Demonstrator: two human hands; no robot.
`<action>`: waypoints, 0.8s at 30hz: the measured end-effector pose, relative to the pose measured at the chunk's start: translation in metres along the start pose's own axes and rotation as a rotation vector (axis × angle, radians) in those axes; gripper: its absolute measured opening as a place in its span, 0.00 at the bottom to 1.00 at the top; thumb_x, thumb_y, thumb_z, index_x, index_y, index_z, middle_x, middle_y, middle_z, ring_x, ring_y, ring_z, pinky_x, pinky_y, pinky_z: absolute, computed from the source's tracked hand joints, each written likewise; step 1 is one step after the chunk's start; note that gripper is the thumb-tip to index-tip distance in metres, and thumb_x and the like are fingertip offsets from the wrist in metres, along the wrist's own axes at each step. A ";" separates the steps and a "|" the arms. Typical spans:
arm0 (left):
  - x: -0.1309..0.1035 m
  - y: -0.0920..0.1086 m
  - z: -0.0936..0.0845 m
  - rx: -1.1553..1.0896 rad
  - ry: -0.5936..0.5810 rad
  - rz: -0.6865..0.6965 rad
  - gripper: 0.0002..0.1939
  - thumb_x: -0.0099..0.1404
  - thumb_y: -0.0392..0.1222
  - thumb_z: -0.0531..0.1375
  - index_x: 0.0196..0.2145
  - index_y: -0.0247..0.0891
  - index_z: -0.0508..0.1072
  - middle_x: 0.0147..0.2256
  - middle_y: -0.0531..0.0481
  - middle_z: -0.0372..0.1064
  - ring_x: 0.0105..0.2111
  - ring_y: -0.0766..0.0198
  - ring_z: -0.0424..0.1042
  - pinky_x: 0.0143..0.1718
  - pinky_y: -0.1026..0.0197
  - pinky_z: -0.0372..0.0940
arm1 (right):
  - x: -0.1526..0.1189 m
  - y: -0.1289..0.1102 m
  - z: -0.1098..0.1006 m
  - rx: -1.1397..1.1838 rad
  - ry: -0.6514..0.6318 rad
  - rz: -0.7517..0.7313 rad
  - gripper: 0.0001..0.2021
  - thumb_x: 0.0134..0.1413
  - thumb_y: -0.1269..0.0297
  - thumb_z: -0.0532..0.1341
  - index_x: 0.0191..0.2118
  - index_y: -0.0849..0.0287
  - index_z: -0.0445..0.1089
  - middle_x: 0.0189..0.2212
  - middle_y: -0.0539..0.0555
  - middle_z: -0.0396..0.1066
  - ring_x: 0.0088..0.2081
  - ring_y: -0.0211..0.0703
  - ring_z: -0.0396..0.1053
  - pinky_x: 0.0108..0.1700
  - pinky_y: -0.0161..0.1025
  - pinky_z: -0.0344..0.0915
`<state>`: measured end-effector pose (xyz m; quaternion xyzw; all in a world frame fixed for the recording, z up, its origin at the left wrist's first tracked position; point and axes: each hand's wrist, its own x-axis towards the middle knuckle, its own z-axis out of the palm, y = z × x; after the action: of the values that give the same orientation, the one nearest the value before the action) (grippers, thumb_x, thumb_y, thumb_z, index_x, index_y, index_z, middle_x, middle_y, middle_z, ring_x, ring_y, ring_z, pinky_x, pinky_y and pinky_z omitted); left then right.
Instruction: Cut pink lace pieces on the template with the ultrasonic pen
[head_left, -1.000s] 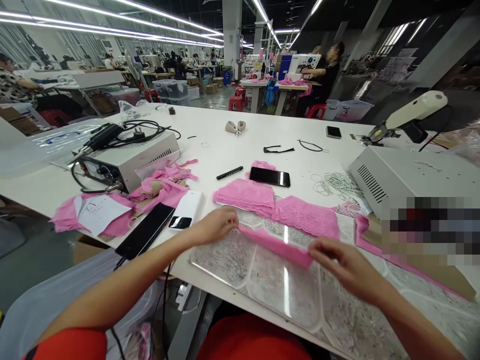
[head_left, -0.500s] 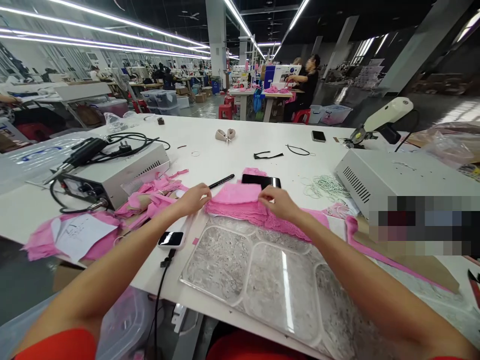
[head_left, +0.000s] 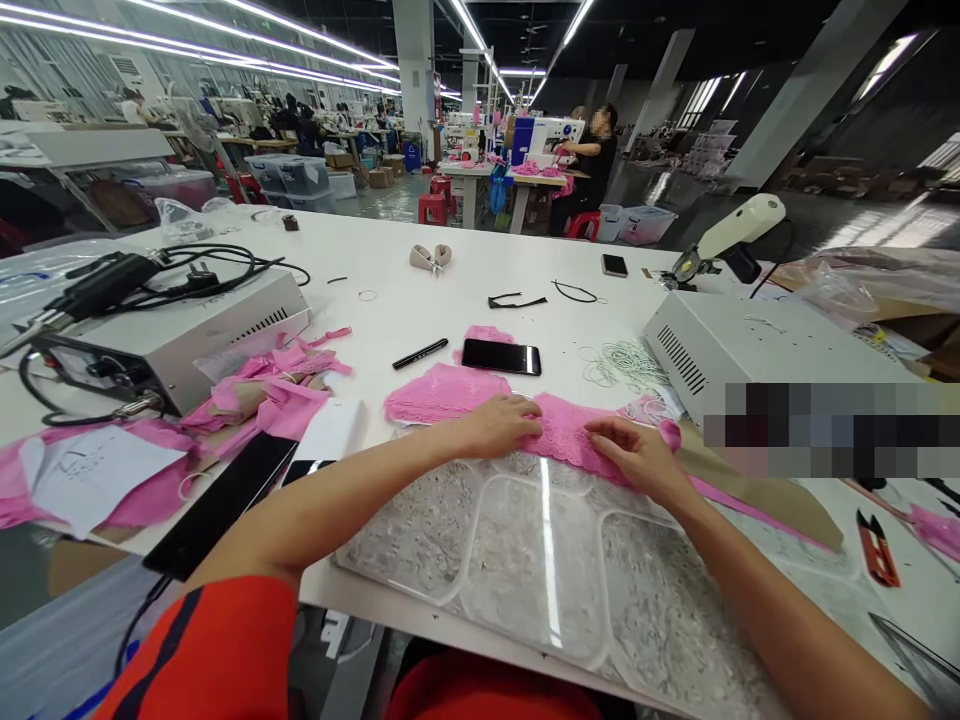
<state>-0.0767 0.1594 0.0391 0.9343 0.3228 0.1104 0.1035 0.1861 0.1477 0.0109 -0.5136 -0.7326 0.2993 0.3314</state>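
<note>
A layered stack of pink lace fabric [head_left: 439, 394] lies at the back edge of a grey-patterned clear mat [head_left: 551, 560]. My left hand [head_left: 501, 426] rests low over the lace right of that stack, fingers together and curled on its edge. Further right, my right hand [head_left: 637, 450] has thumb and fingers closed on the edge of another stretch of pink lace [head_left: 570, 425]. The lace spans the gap between both hands, lying on the table. Its parts beneath my fingers are hidden. Just behind the lace sits a black phone [head_left: 501, 356].
On the left are a grey box [head_left: 187, 340] with a handheld tool, pink scraps [head_left: 277, 395] and a paper note [head_left: 101, 470]. A second grey box [head_left: 780, 345], green threads [head_left: 626, 365] and red-handled snips [head_left: 877, 550] stand right. A pen [head_left: 420, 353] lies beyond the stack.
My left hand has moved right, from the stack's left corner onto the lace between. My right hand has moved right and slightly down along the lace. The view has shifted too.
</note>
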 end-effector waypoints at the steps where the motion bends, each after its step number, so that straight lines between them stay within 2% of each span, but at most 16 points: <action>1: 0.007 0.000 0.001 -0.016 -0.003 -0.006 0.06 0.64 0.31 0.61 0.36 0.38 0.77 0.50 0.43 0.73 0.48 0.57 0.72 0.50 0.56 0.65 | -0.001 0.002 0.001 -0.006 -0.008 -0.006 0.16 0.54 0.52 0.60 0.40 0.59 0.75 0.36 0.58 0.80 0.36 0.46 0.78 0.40 0.44 0.75; 3: 0.014 -0.003 -0.001 -0.050 0.008 -0.034 0.05 0.63 0.30 0.60 0.32 0.36 0.76 0.44 0.44 0.75 0.43 0.60 0.73 0.47 0.59 0.66 | -0.002 0.002 0.003 -0.025 -0.017 -0.030 0.17 0.55 0.52 0.58 0.41 0.59 0.75 0.36 0.58 0.80 0.36 0.46 0.77 0.41 0.44 0.75; 5: 0.017 -0.004 -0.006 -0.087 0.041 -0.081 0.05 0.64 0.30 0.59 0.33 0.35 0.74 0.40 0.46 0.75 0.41 0.61 0.73 0.45 0.61 0.66 | -0.004 -0.003 0.008 -0.064 -0.011 -0.068 0.18 0.56 0.51 0.59 0.44 0.59 0.74 0.38 0.59 0.79 0.38 0.46 0.77 0.41 0.45 0.75; 8: 0.015 -0.002 -0.014 -0.140 0.090 -0.148 0.04 0.66 0.33 0.57 0.36 0.35 0.73 0.37 0.48 0.75 0.38 0.63 0.73 0.41 0.62 0.67 | -0.008 -0.015 0.019 -0.174 0.032 -0.144 0.24 0.51 0.51 0.65 0.52 0.57 0.72 0.46 0.60 0.76 0.46 0.52 0.74 0.48 0.50 0.73; 10: 0.009 0.002 -0.018 -0.170 0.103 -0.166 0.04 0.66 0.34 0.57 0.37 0.35 0.72 0.37 0.49 0.75 0.37 0.64 0.73 0.40 0.63 0.67 | -0.010 -0.019 0.026 -0.261 0.069 -0.192 0.24 0.50 0.57 0.66 0.53 0.57 0.71 0.49 0.61 0.74 0.51 0.56 0.71 0.52 0.54 0.69; 12: -0.001 0.007 -0.021 -0.190 0.100 -0.166 0.04 0.66 0.33 0.57 0.36 0.35 0.71 0.37 0.50 0.75 0.37 0.64 0.72 0.40 0.63 0.66 | -0.014 -0.018 0.030 -0.338 0.096 -0.230 0.18 0.51 0.66 0.62 0.50 0.58 0.73 0.47 0.62 0.75 0.50 0.57 0.70 0.52 0.53 0.69; 15: -0.030 0.013 -0.025 -0.203 0.067 -0.152 0.04 0.65 0.32 0.56 0.34 0.36 0.70 0.35 0.50 0.73 0.36 0.64 0.71 0.38 0.64 0.64 | -0.029 -0.011 0.026 -0.421 0.096 -0.298 0.16 0.51 0.75 0.56 0.43 0.58 0.75 0.41 0.61 0.76 0.44 0.52 0.72 0.45 0.47 0.71; 18: -0.070 0.018 -0.026 -0.214 -0.008 -0.116 0.04 0.65 0.33 0.57 0.32 0.38 0.70 0.34 0.51 0.72 0.34 0.64 0.70 0.37 0.64 0.63 | -0.059 -0.011 0.025 -0.457 0.040 -0.410 0.16 0.53 0.76 0.55 0.42 0.56 0.75 0.39 0.58 0.76 0.40 0.47 0.73 0.40 0.42 0.71; 21: -0.110 0.025 -0.026 -0.215 -0.084 -0.087 0.06 0.66 0.34 0.57 0.30 0.38 0.71 0.31 0.51 0.70 0.34 0.63 0.68 0.38 0.62 0.62 | -0.094 -0.027 0.032 -0.456 -0.046 -0.542 0.16 0.56 0.77 0.53 0.41 0.56 0.75 0.36 0.57 0.76 0.36 0.44 0.72 0.38 0.39 0.71; 24: -0.137 0.030 -0.032 -0.204 -0.137 -0.069 0.08 0.65 0.34 0.58 0.29 0.39 0.71 0.30 0.49 0.70 0.34 0.61 0.68 0.39 0.60 0.61 | -0.117 -0.049 0.037 -0.417 -0.155 -0.645 0.16 0.57 0.77 0.52 0.43 0.56 0.74 0.37 0.58 0.76 0.36 0.43 0.72 0.38 0.39 0.72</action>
<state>-0.1734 0.0540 0.0587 0.9126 0.3339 0.0752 0.2237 0.1594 0.0187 0.0061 -0.2894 -0.9244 0.0624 0.2406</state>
